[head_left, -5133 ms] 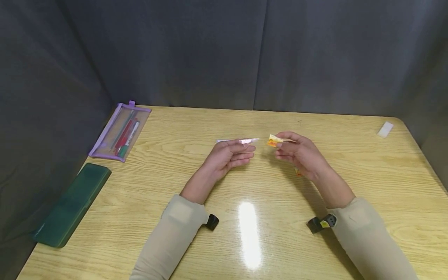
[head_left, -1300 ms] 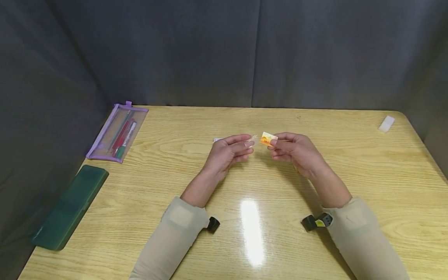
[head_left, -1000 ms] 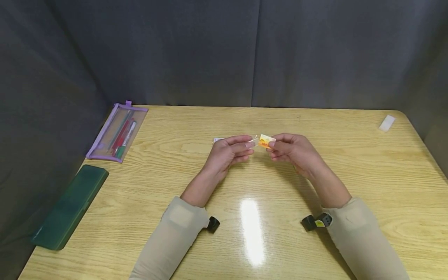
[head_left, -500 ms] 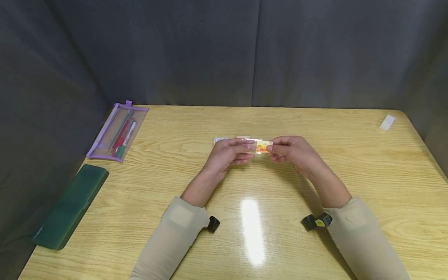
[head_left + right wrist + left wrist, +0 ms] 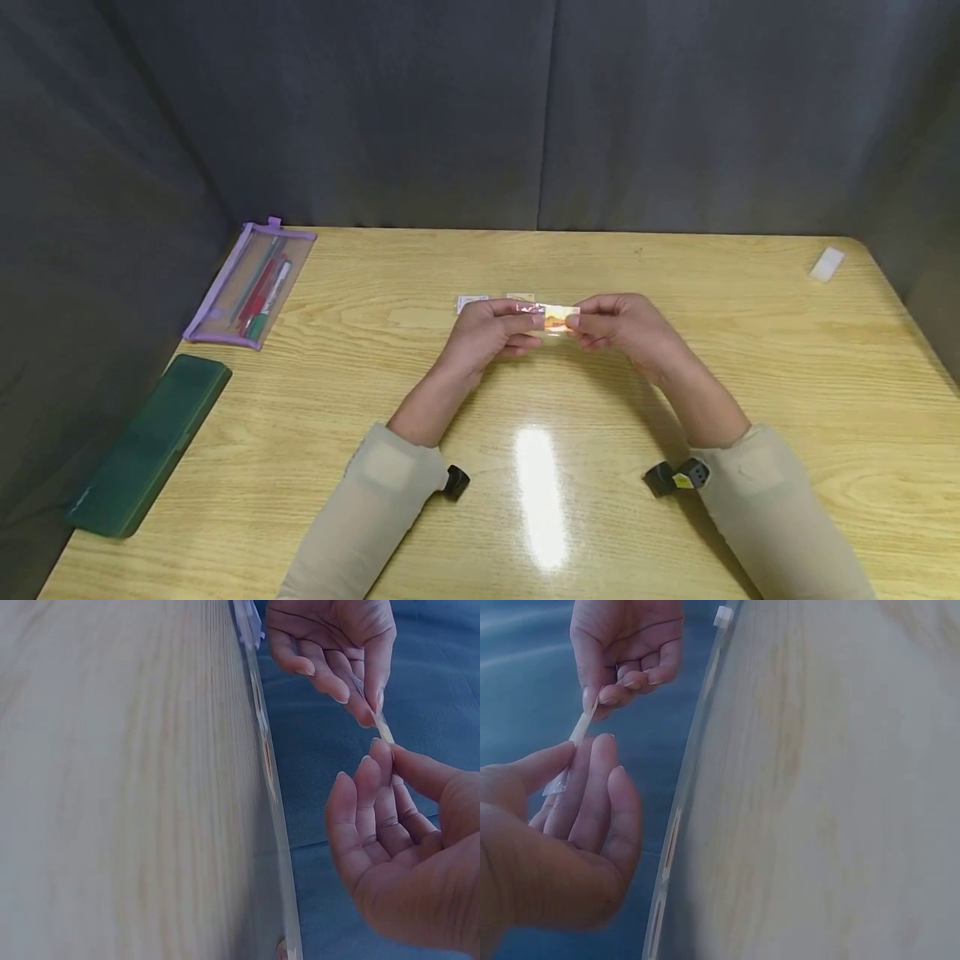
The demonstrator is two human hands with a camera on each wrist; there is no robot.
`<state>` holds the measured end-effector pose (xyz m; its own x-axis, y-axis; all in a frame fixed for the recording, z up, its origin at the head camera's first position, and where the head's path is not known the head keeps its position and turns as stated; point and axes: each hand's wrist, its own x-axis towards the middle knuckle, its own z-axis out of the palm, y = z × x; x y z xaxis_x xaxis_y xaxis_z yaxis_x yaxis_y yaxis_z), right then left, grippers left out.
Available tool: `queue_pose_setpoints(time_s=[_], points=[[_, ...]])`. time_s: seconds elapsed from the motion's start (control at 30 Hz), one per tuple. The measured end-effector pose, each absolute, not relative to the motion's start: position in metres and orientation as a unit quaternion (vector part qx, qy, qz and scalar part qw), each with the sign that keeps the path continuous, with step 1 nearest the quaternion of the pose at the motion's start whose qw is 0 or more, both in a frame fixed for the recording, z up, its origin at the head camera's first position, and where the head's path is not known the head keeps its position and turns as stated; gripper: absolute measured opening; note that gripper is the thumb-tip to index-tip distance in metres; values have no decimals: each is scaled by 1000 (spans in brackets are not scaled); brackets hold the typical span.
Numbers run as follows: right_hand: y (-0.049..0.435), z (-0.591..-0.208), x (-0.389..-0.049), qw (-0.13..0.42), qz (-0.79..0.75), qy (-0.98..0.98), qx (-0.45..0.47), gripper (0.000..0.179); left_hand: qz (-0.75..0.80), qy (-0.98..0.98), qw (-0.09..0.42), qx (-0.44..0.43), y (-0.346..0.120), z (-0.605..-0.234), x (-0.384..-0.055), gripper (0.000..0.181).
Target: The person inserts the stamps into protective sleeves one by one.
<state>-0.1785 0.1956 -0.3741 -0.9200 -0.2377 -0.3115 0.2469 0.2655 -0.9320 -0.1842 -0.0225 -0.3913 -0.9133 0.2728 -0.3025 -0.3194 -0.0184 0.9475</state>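
Head view: orange-yellow card [image 5: 559, 317] held above the worktop [image 5: 360, 383]
Left hand [image 5: 487, 332]: thumb and fingers pinch clear plastic [image 5: 556, 784]
Right hand [image 5: 626, 327]: thumb and fingers pinch the card's right end
Card and plastic: overlapping; cannot tell whether one is inside the other
Worktop, left: green case [image 5: 153, 446] just beside purple-trimmed pouch [image 5: 217, 281] of pens [image 5: 264, 296]
Far right corner: white block [image 5: 827, 264]

From my end it's a screened-off desk space — home or office, I can't tell. Dark grey fabric curtains [image 5: 360, 117] hang beyond the left hand [image 5: 489, 337] and right hand [image 5: 637, 337], around a light wood-grain table [image 5: 825, 375]. Left of the left hand lies a purple-edged see-through zip pouch [image 5: 234, 275] of coloured pens [image 5: 264, 298].
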Motion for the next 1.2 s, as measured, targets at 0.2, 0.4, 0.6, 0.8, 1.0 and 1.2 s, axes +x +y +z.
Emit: queue_pose_setpoints(time_s=[0.2, 0.4, 0.6, 0.8, 1.0, 1.2], points=[[194, -374, -176, 199, -599, 776, -2, 36, 700, 687, 198, -7, -23, -390, -182, 23], [199, -372, -178, 175, -593, 786, 4, 33, 705, 686, 180, -21, -25, -388, -183, 23], [200, -373, -179, 173, -598, 783, -1, 30, 704, 685, 187, -19, -24, -387, -184, 24], [198, -372, -178, 173, -599, 781, -5, 31, 704, 685, 186, -18, -24, -389, -183, 28], [197, -374, -177, 176, -600, 780, -8, 32, 706, 680, 198, -24, -24, -391, -183, 33], [195, -373, -177, 180, -600, 780, -9, 30, 721, 660, 210, -35, -22, -390, -183, 39]])
